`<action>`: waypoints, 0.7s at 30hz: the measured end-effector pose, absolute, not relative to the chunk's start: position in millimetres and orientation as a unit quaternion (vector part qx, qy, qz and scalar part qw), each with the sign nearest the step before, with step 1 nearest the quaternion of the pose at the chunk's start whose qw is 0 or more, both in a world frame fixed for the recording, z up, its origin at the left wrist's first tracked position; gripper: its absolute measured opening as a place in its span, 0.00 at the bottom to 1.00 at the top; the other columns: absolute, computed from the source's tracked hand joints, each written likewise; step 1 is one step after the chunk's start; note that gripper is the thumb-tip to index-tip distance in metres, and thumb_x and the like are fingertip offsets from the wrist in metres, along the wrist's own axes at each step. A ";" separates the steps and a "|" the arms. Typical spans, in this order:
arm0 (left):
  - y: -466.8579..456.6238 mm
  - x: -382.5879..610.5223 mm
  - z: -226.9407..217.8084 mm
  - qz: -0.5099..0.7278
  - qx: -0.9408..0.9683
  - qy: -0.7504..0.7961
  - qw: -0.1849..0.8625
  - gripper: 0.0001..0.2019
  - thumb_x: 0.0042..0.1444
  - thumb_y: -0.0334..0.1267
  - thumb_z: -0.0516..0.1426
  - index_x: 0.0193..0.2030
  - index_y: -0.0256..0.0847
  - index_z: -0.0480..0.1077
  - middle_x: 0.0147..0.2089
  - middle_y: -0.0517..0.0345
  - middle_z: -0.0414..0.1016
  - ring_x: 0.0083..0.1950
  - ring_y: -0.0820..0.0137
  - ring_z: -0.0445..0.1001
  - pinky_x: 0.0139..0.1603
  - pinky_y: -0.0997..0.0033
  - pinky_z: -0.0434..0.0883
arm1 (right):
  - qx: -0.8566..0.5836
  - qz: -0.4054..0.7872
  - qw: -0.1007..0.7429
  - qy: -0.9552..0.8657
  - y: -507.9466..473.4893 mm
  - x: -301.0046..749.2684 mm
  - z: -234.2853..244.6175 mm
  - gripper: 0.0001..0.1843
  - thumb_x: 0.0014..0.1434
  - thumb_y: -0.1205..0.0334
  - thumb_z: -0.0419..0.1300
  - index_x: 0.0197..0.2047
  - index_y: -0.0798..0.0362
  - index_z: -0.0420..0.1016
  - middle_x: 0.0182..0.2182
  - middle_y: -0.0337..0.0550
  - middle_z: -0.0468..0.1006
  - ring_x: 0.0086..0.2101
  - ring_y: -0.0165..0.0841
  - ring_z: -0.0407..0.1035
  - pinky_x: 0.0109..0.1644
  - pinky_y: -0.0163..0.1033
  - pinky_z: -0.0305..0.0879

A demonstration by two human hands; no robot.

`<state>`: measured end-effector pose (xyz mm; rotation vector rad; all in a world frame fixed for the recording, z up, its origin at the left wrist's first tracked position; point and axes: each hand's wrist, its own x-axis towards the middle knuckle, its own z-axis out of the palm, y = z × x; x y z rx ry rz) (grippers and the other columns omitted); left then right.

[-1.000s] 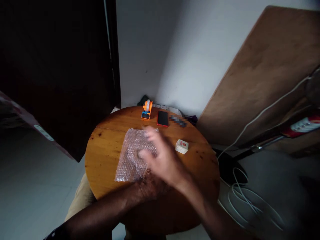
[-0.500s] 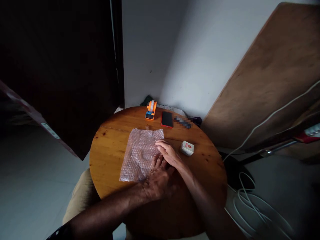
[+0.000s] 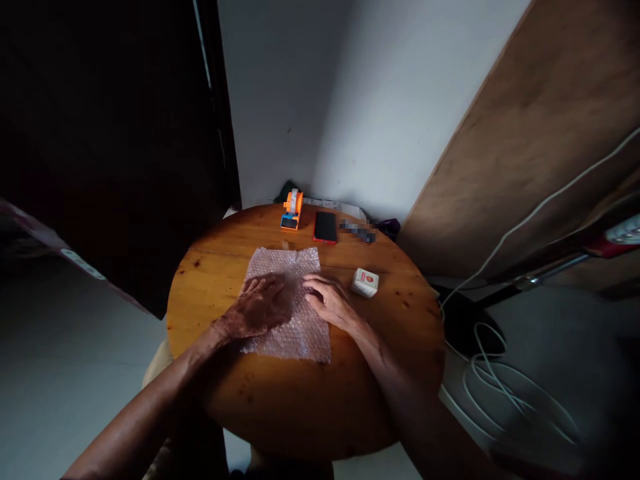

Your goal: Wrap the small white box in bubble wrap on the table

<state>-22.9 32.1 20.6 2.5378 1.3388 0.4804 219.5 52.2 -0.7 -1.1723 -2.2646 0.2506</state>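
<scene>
A sheet of bubble wrap [image 3: 295, 333] lies flat on the round wooden table [image 3: 310, 393]. My left hand [image 3: 257, 308] rests palm down on the sheet's left half, fingers stretched out. On the sheet's right edge lies my right hand [image 3: 327, 301], fingers flat and slightly curled. Neither hand holds anything. A small white box [image 3: 365, 283] with a red mark sits on the table just right of my right hand.
At the table's far edge stand an orange tape dispenser [image 3: 291, 210] and a dark phone [image 3: 325, 227] with a red rim. A brown board [image 3: 525, 133] leans on the wall at the right. White cables [image 3: 500, 393] coil on the floor at the right. A dark door [image 3: 110, 133] is at the left.
My left hand has slid from the sheet's lower right corner to its left half. The right hand came down from above onto the sheet's right edge. The sheet now lies squarer.
</scene>
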 end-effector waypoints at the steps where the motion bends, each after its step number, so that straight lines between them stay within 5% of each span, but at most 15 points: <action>1: 31.5 -24.7 12.7 0.161 0.866 0.461 0.111 0.35 0.53 0.49 0.64 0.65 0.38 0.65 0.69 0.40 0.62 0.70 0.47 0.58 0.69 0.42 0.57 | -0.443 0.086 0.287 -0.845 51.6 220.9 3.1 0.13 0.57 0.68 0.59 0.45 0.50 0.78 0.52 0.47 0.79 0.51 0.41 0.74 0.58 0.51 0.68; 5: 29.3 -26.1 -3.4 0.156 0.869 0.457 0.112 0.41 0.51 0.53 0.65 0.69 0.41 0.60 0.72 0.41 0.57 0.72 0.46 0.53 0.71 0.41 0.52 | -0.493 0.026 0.309 -0.813 49.1 238.1 25.1 0.11 0.59 0.64 0.59 0.44 0.50 0.78 0.51 0.49 0.79 0.51 0.44 0.73 0.58 0.53 0.66; 8: 31.0 -26.4 -4.7 0.168 0.870 0.450 0.111 0.41 0.50 0.54 0.65 0.68 0.42 0.60 0.72 0.41 0.57 0.72 0.47 0.52 0.71 0.41 0.51 | -0.591 -0.008 0.312 -0.744 47.1 261.4 41.5 0.19 0.56 0.62 0.60 0.52 0.49 0.75 0.52 0.50 0.78 0.52 0.48 0.71 0.57 0.56 0.64; 11: 32.6 -27.7 -5.3 0.179 0.873 0.441 0.106 0.41 0.50 0.55 0.65 0.68 0.42 0.61 0.71 0.41 0.57 0.72 0.47 0.52 0.72 0.42 0.50 | -0.693 0.053 0.270 -0.667 45.1 284.6 48.4 0.30 0.50 0.62 0.63 0.58 0.48 0.70 0.51 0.51 0.78 0.47 0.47 0.73 0.52 0.53 0.68; 14: 32.2 -27.9 -5.1 0.189 0.873 0.435 0.110 0.42 0.50 0.56 0.64 0.69 0.42 0.59 0.71 0.42 0.58 0.72 0.48 0.53 0.72 0.43 0.51 | -0.732 0.136 0.242 -0.622 44.5 296.5 48.0 0.28 0.49 0.61 0.63 0.56 0.48 0.72 0.44 0.47 0.81 0.42 0.44 0.75 0.46 0.48 0.70; 17: 30.5 -26.1 -1.7 0.200 0.864 0.445 0.125 0.44 0.48 0.56 0.65 0.70 0.44 0.57 0.71 0.44 0.59 0.72 0.48 0.54 0.72 0.43 0.51 | -0.699 0.202 0.300 -0.616 44.6 291.0 49.7 0.21 0.49 0.57 0.63 0.48 0.50 0.75 0.37 0.44 0.81 0.37 0.41 0.75 0.42 0.45 0.71; 21: 30.5 -24.6 6.6 0.208 0.845 0.463 0.166 0.45 0.48 0.52 0.65 0.70 0.38 0.56 0.69 0.39 0.61 0.71 0.47 0.56 0.72 0.43 0.52 | -0.557 0.261 0.401 -0.679 40.0 258.1 62.9 0.24 0.49 0.54 0.65 0.50 0.52 0.73 0.41 0.45 0.81 0.40 0.39 0.75 0.47 0.45 0.71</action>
